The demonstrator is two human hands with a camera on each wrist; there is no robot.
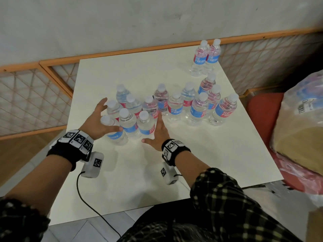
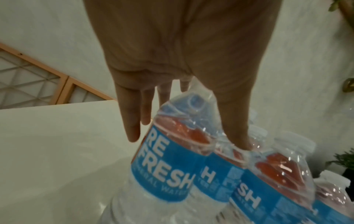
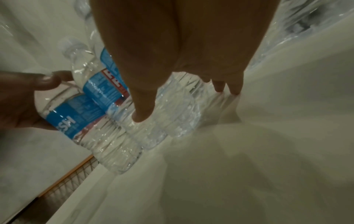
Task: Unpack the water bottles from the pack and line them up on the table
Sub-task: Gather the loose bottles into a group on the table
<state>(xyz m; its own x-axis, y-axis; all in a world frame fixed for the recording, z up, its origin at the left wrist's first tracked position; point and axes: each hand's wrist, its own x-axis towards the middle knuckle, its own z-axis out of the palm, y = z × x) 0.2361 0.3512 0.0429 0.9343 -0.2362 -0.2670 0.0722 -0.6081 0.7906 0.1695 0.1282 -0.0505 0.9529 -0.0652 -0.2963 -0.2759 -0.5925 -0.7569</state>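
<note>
A tight cluster of water bottles (image 1: 127,119) with blue and red labels stands left of centre on the white table (image 1: 157,180). My left hand (image 1: 101,119) lies against its left corner, fingers straight and spread, thumb across the nearest bottle (image 2: 166,174). In the left wrist view crinkled clear film seems to cover the bottles' shoulders. My right hand (image 1: 160,130) presses flat on the cluster's right side, its straight fingers (image 3: 143,106) on the bottle walls. To the right stand several loose bottles (image 1: 197,109), and two more bottles (image 1: 206,58) at the back right corner.
A red chair (image 1: 258,110) at the table's right edge carries a large plastic-wrapped bundle (image 1: 300,119). Wood-framed lattice panels (image 1: 35,93) run along the wall behind and to the left. Bare tabletop lies between the bottles and my body. Wrist camera cables hang off the front edge.
</note>
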